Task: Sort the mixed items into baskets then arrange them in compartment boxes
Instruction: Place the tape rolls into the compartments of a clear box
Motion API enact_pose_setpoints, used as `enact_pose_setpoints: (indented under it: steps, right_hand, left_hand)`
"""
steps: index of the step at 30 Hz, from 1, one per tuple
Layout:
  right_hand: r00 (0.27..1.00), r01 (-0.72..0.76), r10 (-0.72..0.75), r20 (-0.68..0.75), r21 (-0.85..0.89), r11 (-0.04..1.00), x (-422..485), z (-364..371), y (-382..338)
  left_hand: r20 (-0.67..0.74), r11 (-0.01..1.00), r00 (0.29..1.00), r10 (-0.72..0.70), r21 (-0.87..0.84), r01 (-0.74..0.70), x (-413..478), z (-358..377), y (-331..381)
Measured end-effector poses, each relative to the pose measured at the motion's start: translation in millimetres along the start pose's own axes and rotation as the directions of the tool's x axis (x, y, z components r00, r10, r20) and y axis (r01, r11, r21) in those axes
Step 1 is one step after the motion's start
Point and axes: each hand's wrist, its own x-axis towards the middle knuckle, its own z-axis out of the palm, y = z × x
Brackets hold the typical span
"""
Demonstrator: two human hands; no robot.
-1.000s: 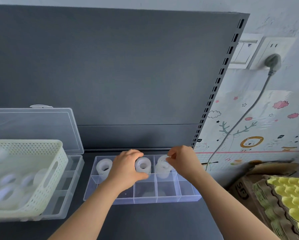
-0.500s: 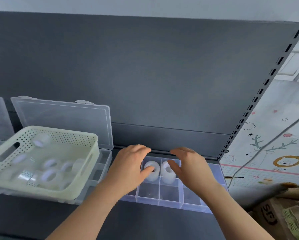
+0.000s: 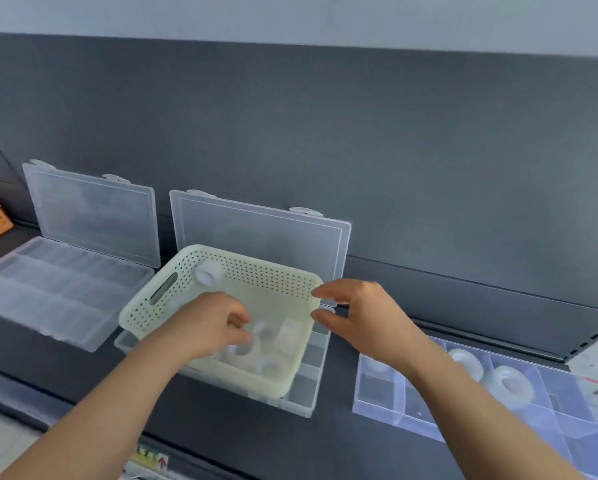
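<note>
Left hand (image 3: 207, 323) moved into basket (image 3: 266, 273), over tape rolls (image 3: 268, 365); right hand (image 3: 366, 317) alongside.

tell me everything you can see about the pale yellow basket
The pale yellow basket is a rectangular plastic tub with rounded corners, walls perforated with rows of small holes and a slot handle in its left end. It sits on top of an open clear compartment box, whose lid stands up behind it. Translucent tape rolls lie inside, one in the far left corner, the rest blurred. The left hand reaches in among them; the right hand hovers open by the far right corner, contact unclear.
</note>
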Motion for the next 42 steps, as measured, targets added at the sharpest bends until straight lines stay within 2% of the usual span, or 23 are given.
enact_pose_setpoints:
  steps: [4,7,11,14,17,21,22,24,26,28,30,33,35,37,39,42]
  right_hand:
    - [0.993,-0.015,0.025,0.115,-0.086,0.996,25.6,18.2,-17.9]
    - [0.967,-0.014,0.079,0.243,-0.258,0.966,40.6,32.1,-26.0]
    - [0.93,-0.013,0.173,0.325,-0.441,0.897,54.0,48.0,-31.0]
    - [0.925,-0.047,0.207,0.318,-0.447,0.893,57.7,54.6,-32.8]
    - [0.949,-0.12,0.2,0.244,-0.306,0.944,58.4,51.7,-33.8]
    - [0.98,-0.192,0.188,0.072,0.046,0.98,71.2,54.0,-40.0]
    - [0.978,-0.207,0.205,0.027,0.159,0.965,75.8,58.0,-44.0]
    - [0.968,-0.205,0.245,-0.049,0.406,0.891,85.1,68.7,-55.3]
    - [0.973,-0.125,0.213,-0.09,0.571,0.811,93.7,79.5,-67.4]
    - [0.986,-0.026,0.124,-0.111,0.629,0.777,102.3,89.5,-76.7]
    - [0.992,0.045,0.038,-0.121,0.616,0.787,111.0,96.6,-82.8]
    - [0.997,0.051,-0.003,-0.079,0.616,0.786,124.1,104.1,-84.8]
    - [0.999,-0.019,0.043,-0.03,0.557,0.83,135.3,109.6,-82.7]
    - [0.998,-0.056,0.058,0.002,0.305,0.951,148.2,116.7,-79.0]
    - [0.997,-0.045,0.042,0.06,0.046,0.998,158.8,126.0,-78.7]
    - [0.998,-0.003,0.012,0.062,-0.142,0.99,167.3,142.0,-82.5]
  left_hand:
    - [0.077,0.996,0.993,0.086,-0.024,-0.085,14.8,3.1,-14.5]
    - [0.032,0.988,0.991,0.128,-0.087,-0.125,19.0,1.6,-23.8]
    - [-0.047,0.955,0.99,0.132,-0.261,-0.14,23.9,-8.2,-46.0]
    - [-0.077,0.838,0.991,0.105,-0.529,-0.13,25.8,-19.1,-61.3]
    - [-0.108,0.723,0.992,0.065,-0.68,-0.121,25.5,-34.7,-69.2]
    - [-0.083,0.519,0.995,-0.059,-0.854,-0.04,23.6,-61.9,-76.4]
    - [-0.072,0.526,0.996,-0.053,-0.85,-0.033,23.0,-66.8,-79.2]
    - [-0.049,0.645,0.999,-0.016,-0.764,-0.027,23.6,-71.5,-83.9]
    - [-0.033,0.738,0.999,0.016,-0.674,-0.035,24.8,-70.4,-86.7]
    - [-0.007,0.744,1.0,0.027,-0.668,-0.025,25.7,-69.1,-87.7]
    - [0.024,0.705,0.999,0.04,-0.709,-0.011,26.4,-69.8,-90.4]
    - [-0.061,0.694,0.998,-0.028,-0.719,-0.025,26.7,-74.3,-102.3]
    - [-0.187,0.727,0.976,-0.115,-0.685,-0.045,25.4,-79.2,-112.6]
    - [-0.289,0.734,0.938,-0.191,-0.677,-0.059,22.3,-84.2,-122.5]
    - [-0.313,0.71,0.92,-0.236,-0.702,-0.057,20.4,-86.2,-131.7]
    - [-0.284,0.693,0.927,-0.245,-0.72,-0.037,19.2,-81.4,-141.2]
